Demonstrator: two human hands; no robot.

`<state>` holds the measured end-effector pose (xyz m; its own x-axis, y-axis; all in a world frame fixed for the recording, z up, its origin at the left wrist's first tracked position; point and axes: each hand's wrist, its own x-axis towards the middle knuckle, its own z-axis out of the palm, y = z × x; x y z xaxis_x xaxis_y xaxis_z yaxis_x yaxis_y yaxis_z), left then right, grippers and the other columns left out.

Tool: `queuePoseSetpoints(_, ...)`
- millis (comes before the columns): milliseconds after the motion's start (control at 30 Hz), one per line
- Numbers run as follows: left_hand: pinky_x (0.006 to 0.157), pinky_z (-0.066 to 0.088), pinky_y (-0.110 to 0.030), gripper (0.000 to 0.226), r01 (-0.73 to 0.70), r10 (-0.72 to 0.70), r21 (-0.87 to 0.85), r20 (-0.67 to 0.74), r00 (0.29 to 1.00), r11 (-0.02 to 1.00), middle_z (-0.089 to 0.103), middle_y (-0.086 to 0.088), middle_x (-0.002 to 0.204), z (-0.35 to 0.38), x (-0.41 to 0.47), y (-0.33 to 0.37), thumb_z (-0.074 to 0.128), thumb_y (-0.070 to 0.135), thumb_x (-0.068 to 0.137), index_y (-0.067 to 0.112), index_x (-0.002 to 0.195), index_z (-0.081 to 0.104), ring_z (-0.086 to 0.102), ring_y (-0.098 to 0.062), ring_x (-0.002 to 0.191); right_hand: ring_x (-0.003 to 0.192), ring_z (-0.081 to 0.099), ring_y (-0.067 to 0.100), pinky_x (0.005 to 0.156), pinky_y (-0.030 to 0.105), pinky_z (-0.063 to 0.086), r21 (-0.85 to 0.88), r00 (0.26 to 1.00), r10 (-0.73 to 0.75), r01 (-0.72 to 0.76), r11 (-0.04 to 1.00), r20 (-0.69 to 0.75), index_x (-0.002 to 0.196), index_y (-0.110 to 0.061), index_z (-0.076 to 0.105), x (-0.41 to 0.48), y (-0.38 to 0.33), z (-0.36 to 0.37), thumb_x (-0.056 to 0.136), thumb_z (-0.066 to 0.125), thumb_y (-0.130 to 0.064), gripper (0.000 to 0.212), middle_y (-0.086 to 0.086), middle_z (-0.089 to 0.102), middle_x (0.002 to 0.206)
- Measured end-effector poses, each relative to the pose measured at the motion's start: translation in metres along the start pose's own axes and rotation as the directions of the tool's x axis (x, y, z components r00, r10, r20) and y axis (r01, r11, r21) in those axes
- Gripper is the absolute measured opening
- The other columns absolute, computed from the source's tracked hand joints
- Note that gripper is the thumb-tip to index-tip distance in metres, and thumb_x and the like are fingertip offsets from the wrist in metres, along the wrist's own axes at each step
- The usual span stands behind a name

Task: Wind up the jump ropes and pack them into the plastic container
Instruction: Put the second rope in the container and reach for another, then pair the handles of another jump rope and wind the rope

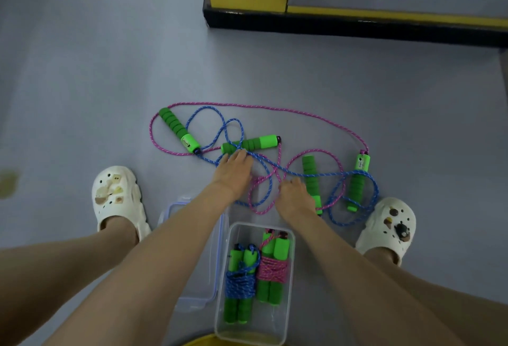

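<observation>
Two loose jump ropes, the blue rope (pixel 228 123) and the pink rope (pixel 275 108), lie crossed over one another on the floor (pixel 110 98), just ahead of the plastic container (pixel 248 333), which already holds two wound bundles (its lid (pixel 192 300) lies beside it). The left hand (pixel 235 171) reaches with fingers fairly straight, grip wide, touching the end of a green handle (pixel 248 143) where both cords cross. The right hand (pixel 295 197) rests on the cords beside another handle (pixel 310 175); whether its grip has closed on anything cannot be told. Risk: lifting one rope would probably drag the other along, since the loops interlace at several points, and pulling could tighten them into a knot.
</observation>
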<state>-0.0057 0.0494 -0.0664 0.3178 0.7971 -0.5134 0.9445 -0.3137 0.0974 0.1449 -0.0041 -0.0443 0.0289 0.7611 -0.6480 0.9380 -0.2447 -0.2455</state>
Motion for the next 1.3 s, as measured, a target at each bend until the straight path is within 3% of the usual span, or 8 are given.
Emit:
queuePoseSetpoints(267, 0.115, 0.02, -0.048, 0.047, 0.057, -0.059, -0.026, -0.082, 0.995, 0.998, 0.04, -0.012, 0.142, 0.003, 0.076, 0.005, 0.044, 0.024, 0.1, 0.007, 0.141, 0.03, 0.034, -0.029, 0.135, 0.117, 0.043, 0.028, 0.088, 0.039, 0.049, 0.042, 1.0, 0.015, -0.015, 0.999, 0.017, 0.129, -0.006, 0.047, 0.032, 0.014, 0.029, 0.095, 0.042, -0.007, 0.034, 0.013, 0.037, 0.129)
queuePoseSetpoints(500, 0.116, 0.012, -0.045, 0.028, 0.08, -0.062, 0.281, -0.073, 0.995, 0.957, 0.052, -0.006, 0.113, 0.015, 0.066, 0.014, 0.057, 0.021, 0.086, 0.014, 0.113, 0.057, 0.049, -0.025, 0.11, 0.114, 0.046, 0.029, 0.09, 0.037, 0.047, 0.033, 0.999, 0.004, -0.005, 0.999, 0.033, 0.124, -0.003, 0.048, 0.026, 0.031, 0.037, 0.096, 0.043, -0.009, 0.029, 0.013, 0.041, 0.123)
queuePoseSetpoints(700, 0.111, 0.02, -0.04, 0.034, 0.026, -0.018, 0.036, -0.211, 0.977, 0.999, 0.059, -0.005, 0.109, -0.016, 0.026, 0.028, 0.053, 0.03, 0.091, 0.011, 0.118, 0.043, 0.058, -0.025, 0.103, 0.116, 0.049, 0.03, 0.081, 0.036, 0.044, 0.133, 0.994, 0.048, -0.035, 0.99, -0.095, 0.129, -0.006, 0.043, 0.004, 0.015, 0.005, 0.093, 0.044, -0.003, 0.036, 0.012, 0.04, 0.13)
queuePoseSetpoints(900, 0.064, 0.033, -0.032, 0.036, -0.128, 0.109, -0.084, -0.201, 0.973, 0.988, 0.063, -0.012, 0.108, -0.087, -0.03, 0.035, 0.053, 0.024, 0.088, 0.007, 0.117, 0.04, 0.061, -0.033, 0.094, 0.117, 0.045, 0.034, 0.084, 0.04, 0.042, 0.518, 0.943, 0.168, 0.006, 0.855, -0.288, 0.143, -0.012, 0.023, -0.033, -0.007, -0.065, 0.082, 0.058, -0.006, 0.07, 0.015, 0.028, 0.139)
queuePoseSetpoints(967, 0.065, 0.034, -0.032, 0.037, -0.168, 0.136, -0.14, -0.215, 0.967, 0.976, 0.062, -0.012, 0.108, -0.108, -0.054, 0.034, 0.055, 0.027, 0.087, 0.008, 0.116, 0.041, 0.061, -0.034, 0.094, 0.124, 0.039, 0.032, 0.099, 0.039, 0.037, 0.543, 0.967, 0.134, 0.006, 0.84, -0.217, 0.136, -0.011, 0.04, -0.041, -0.015, -0.086, 0.075, 0.064, -0.021, 0.066, 0.02, 0.038, 0.136)
queuePoseSetpoints(1067, 0.065, 0.034, -0.032, 0.036, -0.165, 0.095, -0.255, -0.267, 0.959, 0.953, 0.06, -0.012, 0.099, -0.138, -0.092, 0.032, 0.056, 0.027, 0.088, 0.009, 0.116, 0.041, 0.059, -0.034, 0.09, 0.096, 0.056, 0.024, 0.079, 0.031, 0.041, 0.543, 0.988, 0.101, -0.023, 0.84, -0.115, 0.108, -0.006, 0.066, -0.068, -0.03, -0.118, 0.086, 0.06, -0.027, 0.031, 0.015, 0.064, 0.1)
queuePoseSetpoints(1167, 0.062, 0.036, -0.035, 0.022, -0.117, -0.107, -0.585, -0.335, 0.936, 0.803, 0.055, -0.008, 0.081, -0.162, -0.122, 0.025, 0.055, 0.022, 0.09, 0.013, 0.105, 0.042, 0.057, -0.032, 0.077, 0.08, 0.052, 0.018, 0.055, 0.023, 0.036, 0.535, 0.989, 0.052, 0.03, 0.844, -0.138, 0.097, -0.002, 0.071, -0.1, -0.036, -0.138, 0.096, 0.05, -0.024, 0.03, 0.002, 0.062, 0.062)
queuePoseSetpoints(1300, 0.071, 0.047, -0.035, 0.012, -0.215, -0.277, -0.89, -0.343, 0.898, 0.403, 0.058, -0.006, 0.083, -0.201, -0.159, 0.011, 0.054, 0.015, 0.094, 0.015, 0.098, 0.043, 0.061, -0.023, 0.074, 0.075, 0.052, 0.019, 0.049, 0.023, 0.031, 0.462, 0.981, 0.008, 0.083, 0.883, -0.191, 0.09, -0.005, 0.072, -0.136, -0.038, -0.156, 0.097, 0.048, -0.022, 0.03, 0.005, 0.058, 0.071)
